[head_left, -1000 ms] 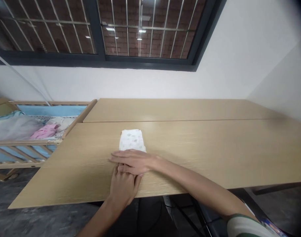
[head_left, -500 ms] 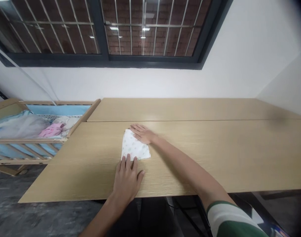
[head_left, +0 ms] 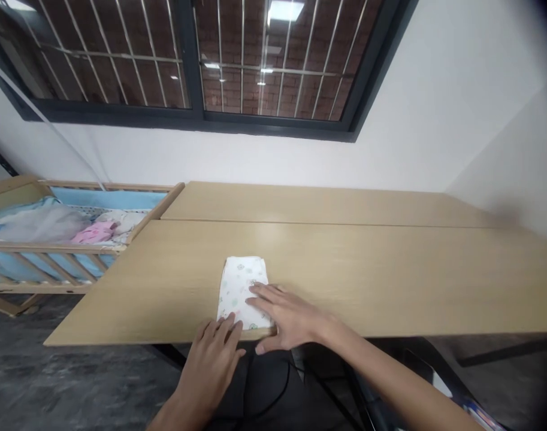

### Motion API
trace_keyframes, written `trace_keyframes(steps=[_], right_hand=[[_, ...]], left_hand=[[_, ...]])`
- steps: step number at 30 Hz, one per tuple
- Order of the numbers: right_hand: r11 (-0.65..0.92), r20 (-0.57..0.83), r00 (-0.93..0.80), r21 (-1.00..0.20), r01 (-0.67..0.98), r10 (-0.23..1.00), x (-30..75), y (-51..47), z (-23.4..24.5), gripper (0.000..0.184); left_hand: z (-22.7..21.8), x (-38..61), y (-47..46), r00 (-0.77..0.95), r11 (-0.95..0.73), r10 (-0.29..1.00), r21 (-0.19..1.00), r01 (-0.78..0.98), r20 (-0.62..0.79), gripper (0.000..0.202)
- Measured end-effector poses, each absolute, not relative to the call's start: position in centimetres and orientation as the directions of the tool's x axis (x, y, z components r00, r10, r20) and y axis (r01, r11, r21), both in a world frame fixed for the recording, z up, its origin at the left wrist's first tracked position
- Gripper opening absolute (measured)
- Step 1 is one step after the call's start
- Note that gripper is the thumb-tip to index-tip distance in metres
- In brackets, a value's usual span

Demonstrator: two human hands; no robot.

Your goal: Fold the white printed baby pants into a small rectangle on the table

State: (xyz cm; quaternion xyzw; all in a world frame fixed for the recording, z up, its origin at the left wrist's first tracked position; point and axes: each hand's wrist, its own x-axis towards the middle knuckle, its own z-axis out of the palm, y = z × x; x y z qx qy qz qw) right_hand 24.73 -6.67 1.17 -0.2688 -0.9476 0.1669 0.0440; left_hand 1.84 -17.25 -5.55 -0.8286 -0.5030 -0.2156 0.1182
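Observation:
A small white cloth (head_left: pixel 239 287) with a pale print lies folded flat in a rectangle near the front edge of the wooden table (head_left: pixel 367 269). My left hand (head_left: pixel 214 353) is at its near left corner, fingertips touching the cloth's lower edge, fingers stretched out. Over the cloth's right side rests my right hand (head_left: pixel 286 314), fingers spread, with its thumb at the table's front edge. Part of the cloth's right edge is hidden under that hand.
To the left stands a wooden crib (head_left: pixel 53 248) with blue lining, white netting and a pink cloth (head_left: pixel 94 231) inside. A white wall and a barred window (head_left: pixel 273 126) rise behind the table. Dark cables (head_left: pixel 282 389) hang below the front edge.
The cloth has come nearer to the table's front edge and looks more squarely rectangular. My right hand has moved from its far edge to its near right side; my left hand has shifted nearer me.

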Motion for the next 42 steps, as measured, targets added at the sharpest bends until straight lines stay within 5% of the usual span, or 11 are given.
trace_keyframes(steps=[2, 6, 13, 21, 25, 28, 32, 36, 42], right_hand=[[0.785, -0.006, -0.838, -0.345, 0.514, 0.546, 25.5, -8.8, 0.7, 0.081], [0.705, 0.029, -0.797, -0.486, 0.517, 0.604, 26.1, -10.1, 1.7, 0.037], [0.531, 0.163, -0.574, -0.634, 0.562, 0.802, 24.8, -5.0, 3.0, 0.031], [0.336, 0.238, -0.252, -0.442, 0.832, 0.938, 22.0, -0.8, -1.3, 0.021], [0.315, 0.354, -0.180, -0.374, 0.872, 0.918, 21.4, -0.6, -1.9, 0.038], [0.445, 0.460, -0.287, -0.283, 0.850, 0.841, 21.0, -0.8, -1.9, 0.046], [0.692, 0.398, -0.591, -0.181, 0.699, 0.702, 20.9, -1.2, -2.4, 0.053], [0.713, 0.261, -0.666, -0.186, 0.676, 0.699, 21.8, -1.1, -3.0, 0.060], [0.656, 0.153, -0.640, -0.258, 0.709, 0.753, 24.3, -1.1, -2.5, 0.066]], left_hand=[[-5.5, 0.9, -17.6, 0.425, -0.509, 0.787, 0.082, 0.857, 0.447, 0.036], [-5.1, -1.0, -16.5, 0.404, -0.550, 0.806, 0.296, 0.781, 0.433, 0.028], [-1.4, -2.2, -9.4, 0.171, -0.275, 0.960, 0.660, 0.699, 0.219, 0.032], [-1.1, 0.8, -3.6, 0.046, -0.139, 0.971, 0.396, 0.907, 0.235, 0.027], [-1.5, 1.9, -3.8, 0.012, -0.094, 0.969, 0.321, 0.943, 0.247, 0.027], [-1.3, 3.4, -4.6, -0.001, -0.121, 0.936, 0.324, 0.938, 0.351, 0.043], [-2.6, 5.6, -5.3, 0.178, -0.356, 0.881, 0.366, 0.860, 0.439, 0.059], [-4.6, 5.9, -5.2, 0.291, -0.397, 0.900, 0.337, 0.854, 0.324, 0.064], [-5.2, 4.4, -5.7, 0.360, -0.439, 0.873, 0.210, 0.873, 0.330, 0.075]])
